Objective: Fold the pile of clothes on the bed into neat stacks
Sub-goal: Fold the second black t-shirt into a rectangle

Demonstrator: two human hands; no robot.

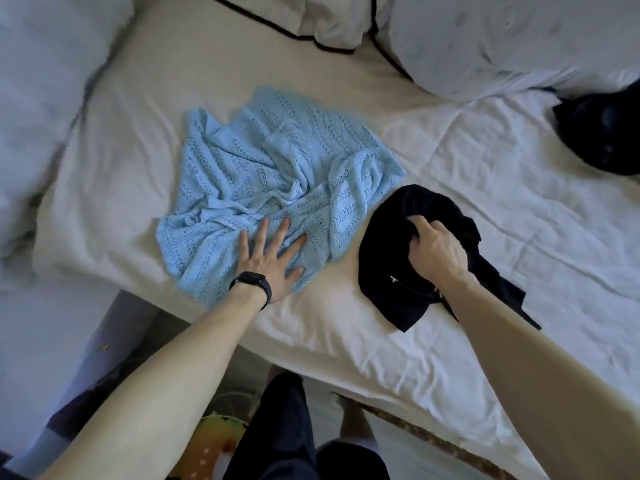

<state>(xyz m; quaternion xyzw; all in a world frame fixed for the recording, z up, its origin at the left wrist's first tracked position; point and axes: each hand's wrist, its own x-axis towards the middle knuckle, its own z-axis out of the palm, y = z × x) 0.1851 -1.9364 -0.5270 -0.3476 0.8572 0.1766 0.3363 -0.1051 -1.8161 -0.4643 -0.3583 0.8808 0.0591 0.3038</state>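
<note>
Our left hand presses flat on the blue knit; our right hand grips the black garment, which may unravel if lifted.

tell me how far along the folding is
Nothing looks folded yet; no stack shows. In hand: left hand presses flat on the crumpled blue knit; right hand grips a black garment. To do: both, plus the dark heap at right.

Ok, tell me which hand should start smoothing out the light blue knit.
Left. The left hand lies flat on the blue knit, fingers spread; the right hand grips the black garment beside it.
</note>
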